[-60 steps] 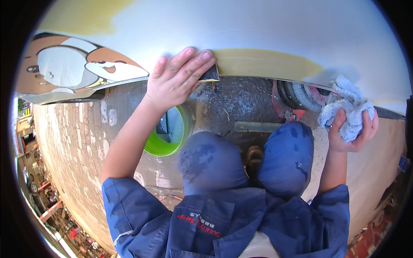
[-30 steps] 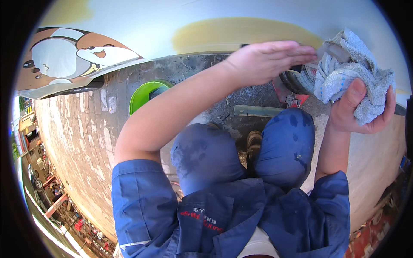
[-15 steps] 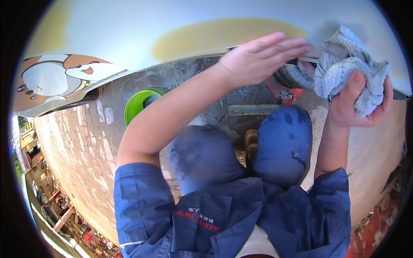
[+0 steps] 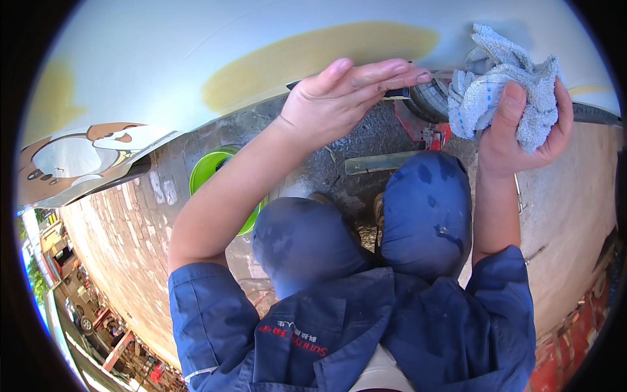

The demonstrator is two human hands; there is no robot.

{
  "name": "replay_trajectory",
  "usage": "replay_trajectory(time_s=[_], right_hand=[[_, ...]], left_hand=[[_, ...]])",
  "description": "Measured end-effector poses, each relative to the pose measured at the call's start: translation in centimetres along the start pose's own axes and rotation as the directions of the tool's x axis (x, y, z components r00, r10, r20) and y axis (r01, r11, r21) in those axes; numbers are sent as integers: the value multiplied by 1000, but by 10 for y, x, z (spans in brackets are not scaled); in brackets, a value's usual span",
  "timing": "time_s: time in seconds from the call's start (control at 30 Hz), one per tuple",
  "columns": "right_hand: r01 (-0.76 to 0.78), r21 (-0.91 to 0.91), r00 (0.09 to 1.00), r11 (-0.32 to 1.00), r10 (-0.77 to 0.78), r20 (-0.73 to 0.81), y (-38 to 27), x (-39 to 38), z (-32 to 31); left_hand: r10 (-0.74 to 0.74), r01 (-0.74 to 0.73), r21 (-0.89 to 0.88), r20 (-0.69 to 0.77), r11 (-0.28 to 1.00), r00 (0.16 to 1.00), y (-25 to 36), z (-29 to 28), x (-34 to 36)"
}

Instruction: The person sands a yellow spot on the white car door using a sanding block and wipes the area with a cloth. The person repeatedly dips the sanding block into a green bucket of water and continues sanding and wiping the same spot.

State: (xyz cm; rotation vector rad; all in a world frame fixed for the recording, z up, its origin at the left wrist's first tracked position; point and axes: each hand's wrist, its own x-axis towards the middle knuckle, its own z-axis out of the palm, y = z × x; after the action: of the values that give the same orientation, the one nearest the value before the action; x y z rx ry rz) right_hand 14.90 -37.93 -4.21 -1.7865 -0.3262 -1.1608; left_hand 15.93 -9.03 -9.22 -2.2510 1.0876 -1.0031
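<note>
Crumpled in my right hand [image 4: 522, 147] is a light grey-blue towel [image 4: 532, 75] with blue dashes along one edge. The thumb presses on its near side and the fingers wrap behind it, close to the pale vehicle panel [image 4: 196, 39]. My left hand [image 4: 339, 98] holds nothing. Its fingers stretch toward the right and its thumb stands apart, just below the panel's lower edge. A long yellowish patch [image 4: 313, 55] marks the panel above that hand. Whether the left fingers touch the panel, I cannot tell.
Partly behind my left forearm stands a bright green bucket [image 4: 204, 171]. A tyre [image 4: 428, 103] and a red metal stand [image 4: 431, 136] are under the vehicle, near a flat greenish strip [image 4: 379, 163]. At left, the bodywork carries a cartoon animal picture [image 4: 72, 160]. Paving [image 4: 137, 242] spreads leftward.
Left hand has shifted left along the panel's lower edge, its thumb now spread apart. Towel and right hand sit slightly further left and higher. The whole view has swung a little.
</note>
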Motion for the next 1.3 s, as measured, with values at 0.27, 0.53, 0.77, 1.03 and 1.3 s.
replay_trajectory(time_s=[0.27, 0.53, 0.77, 1.03, 1.3], right_hand=[[-4, 25, 997, 1000, 6, -82, 0, -18, 17], [-36, 0, 997, 999, 36, -71, 16, -33, 12], [-68, 9, 994, 998, 69, -84, 16, -38, 14], [-136, 46, 985, 990, 140, -102, 16, -37, 16], [-171, 40, 977, 984, 175, -126, 15, -32, 16]], left_hand=[[-104, 104, -18, 32, 994, 994, 4, 3, -11], [-345, 339, -66, -171, 939, 923, 21, 15, -18], [-368, 360, -80, -171, 930, 914, 26, 16, -14], [-286, 286, -18, -85, 958, 954, 24, 10, -7], [-239, 239, -7, -61, 971, 969, 19, 0, 22]])
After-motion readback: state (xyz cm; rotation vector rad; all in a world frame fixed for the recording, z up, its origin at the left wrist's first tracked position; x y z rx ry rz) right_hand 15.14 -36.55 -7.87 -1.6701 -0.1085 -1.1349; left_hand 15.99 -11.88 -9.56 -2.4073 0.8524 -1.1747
